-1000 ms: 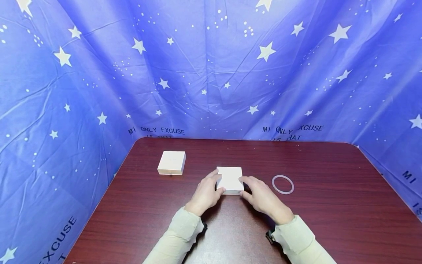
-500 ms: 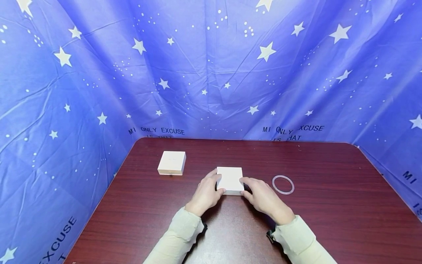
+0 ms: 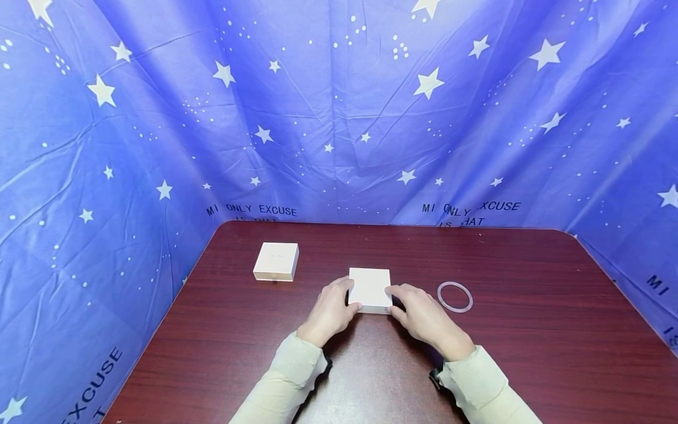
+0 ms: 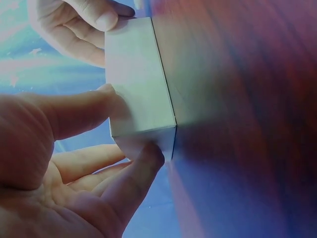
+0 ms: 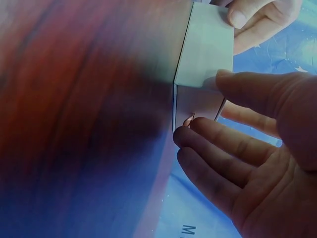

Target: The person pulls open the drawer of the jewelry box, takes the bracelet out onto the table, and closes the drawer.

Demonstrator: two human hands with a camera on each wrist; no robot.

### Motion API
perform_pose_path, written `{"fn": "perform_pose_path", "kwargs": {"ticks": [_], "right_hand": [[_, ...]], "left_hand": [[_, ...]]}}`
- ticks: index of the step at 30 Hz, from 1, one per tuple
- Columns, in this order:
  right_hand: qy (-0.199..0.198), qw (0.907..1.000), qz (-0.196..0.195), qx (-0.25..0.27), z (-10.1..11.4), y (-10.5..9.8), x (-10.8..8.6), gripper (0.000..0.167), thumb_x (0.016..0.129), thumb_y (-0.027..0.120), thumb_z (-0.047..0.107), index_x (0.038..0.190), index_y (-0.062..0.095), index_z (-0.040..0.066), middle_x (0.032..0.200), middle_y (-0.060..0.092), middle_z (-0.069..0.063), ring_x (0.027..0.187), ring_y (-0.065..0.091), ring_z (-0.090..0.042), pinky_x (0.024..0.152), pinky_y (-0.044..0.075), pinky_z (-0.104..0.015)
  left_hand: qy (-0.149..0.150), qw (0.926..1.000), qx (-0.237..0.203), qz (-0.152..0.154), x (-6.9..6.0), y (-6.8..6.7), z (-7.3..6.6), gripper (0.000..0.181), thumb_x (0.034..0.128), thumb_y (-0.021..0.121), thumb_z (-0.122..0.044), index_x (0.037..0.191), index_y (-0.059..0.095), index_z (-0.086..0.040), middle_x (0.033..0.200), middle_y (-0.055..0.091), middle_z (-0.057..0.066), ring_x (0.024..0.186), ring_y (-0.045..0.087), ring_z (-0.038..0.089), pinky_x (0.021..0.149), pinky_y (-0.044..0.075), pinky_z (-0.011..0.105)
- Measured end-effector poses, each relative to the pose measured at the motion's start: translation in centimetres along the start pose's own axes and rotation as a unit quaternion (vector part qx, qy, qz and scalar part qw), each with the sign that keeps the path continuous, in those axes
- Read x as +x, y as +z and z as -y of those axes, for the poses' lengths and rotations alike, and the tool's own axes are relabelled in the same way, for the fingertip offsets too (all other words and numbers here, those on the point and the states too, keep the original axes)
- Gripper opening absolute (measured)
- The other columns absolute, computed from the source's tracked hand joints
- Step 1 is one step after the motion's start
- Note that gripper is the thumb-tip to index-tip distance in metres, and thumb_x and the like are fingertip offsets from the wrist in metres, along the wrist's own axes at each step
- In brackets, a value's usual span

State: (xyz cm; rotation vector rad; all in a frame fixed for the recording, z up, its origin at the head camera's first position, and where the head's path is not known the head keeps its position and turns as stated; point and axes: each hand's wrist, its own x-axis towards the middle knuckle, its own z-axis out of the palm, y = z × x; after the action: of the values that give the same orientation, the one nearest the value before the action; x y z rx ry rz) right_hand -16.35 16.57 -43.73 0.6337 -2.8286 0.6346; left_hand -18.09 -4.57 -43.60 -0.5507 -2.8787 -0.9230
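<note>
A small white box [image 3: 369, 288] sits on the table between both hands. My left hand [image 3: 329, 306] grips its left end, thumb on the near face and fingers on the end, as the left wrist view shows with the box [image 4: 138, 74] close up. My right hand [image 3: 421, 312] holds the opposite end, thumb at the near face's edge. In the right wrist view, a small copper-coloured loop [image 5: 188, 120] sticks out of that end beside the right fingertips [image 5: 200, 124]. Whether the fingers touch the loop, I cannot tell.
A second white box [image 3: 276, 261] stands at the back left of the dark red wooden table [image 3: 529, 330]. To the right lies a pale purple ring [image 3: 454, 310], close to the right hand. A blue star-patterned curtain [image 3: 328, 106] encloses the table's back and sides.
</note>
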Motion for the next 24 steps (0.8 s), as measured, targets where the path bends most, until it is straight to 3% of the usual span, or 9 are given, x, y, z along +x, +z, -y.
{"fn": "perform_pose_path", "kwargs": {"ticks": [24], "right_hand": [[-0.006,0.9999,0.007,-0.004,-0.02,-0.1,0.07,0.033,0.085,0.071,0.016,0.115,0.064,0.006,0.106,0.066,-0.006,0.098,0.064,-0.022,0.085,0.051,-0.041]], "left_hand": [[0.015,0.9997,0.02,-0.004,-0.19,-0.52,0.03,0.04,0.0813,0.076,-0.017,0.116,0.064,-0.002,0.12,0.063,0.012,0.112,0.059,0.026,0.094,0.047,0.04]]}}
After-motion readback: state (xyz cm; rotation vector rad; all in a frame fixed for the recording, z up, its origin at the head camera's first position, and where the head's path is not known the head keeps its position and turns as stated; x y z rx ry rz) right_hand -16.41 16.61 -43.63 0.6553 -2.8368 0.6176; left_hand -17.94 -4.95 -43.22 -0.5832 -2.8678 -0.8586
